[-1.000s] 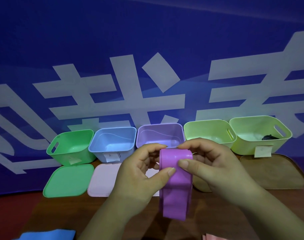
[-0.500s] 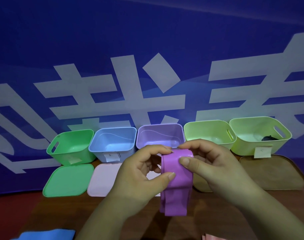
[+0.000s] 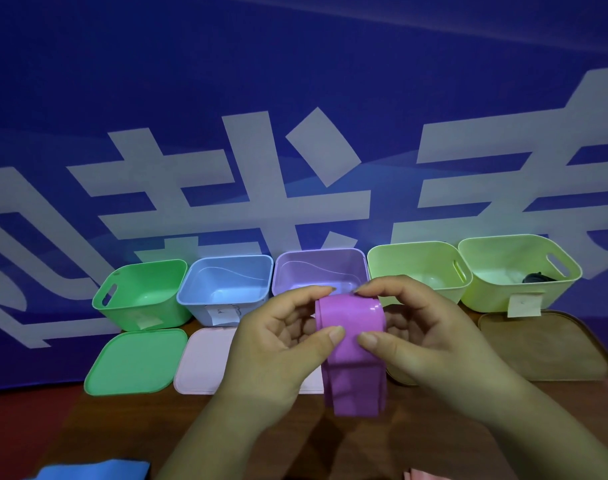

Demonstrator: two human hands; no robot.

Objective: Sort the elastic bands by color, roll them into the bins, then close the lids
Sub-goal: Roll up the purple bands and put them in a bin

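A wide purple elastic band (image 3: 353, 355) is held above the table, its top part wound into a roll and a short tail hanging down. My left hand (image 3: 278, 344) pinches the roll from the left with thumb and fingers. My right hand (image 3: 423, 337) pinches it from the right. Just behind the roll stands the open purple bin (image 3: 319, 268). Beside it in a row are a green bin (image 3: 141, 292), a blue bin (image 3: 226, 285) and two yellow-green bins (image 3: 416, 265) (image 3: 517, 268); the far right one holds a dark band (image 3: 538, 278).
Lids lie flat in front of the bins: a green lid (image 3: 136, 362), a pale pink lid (image 3: 205, 362) and a brown lid (image 3: 545, 344). A blue band (image 3: 94, 471) and a pink band (image 3: 416, 475) show at the bottom edge. A blue banner rises behind the bins.
The hanging tail of the purple band has grown shorter as both hands wound more of it onto the roll. The hands stayed in about the same place.
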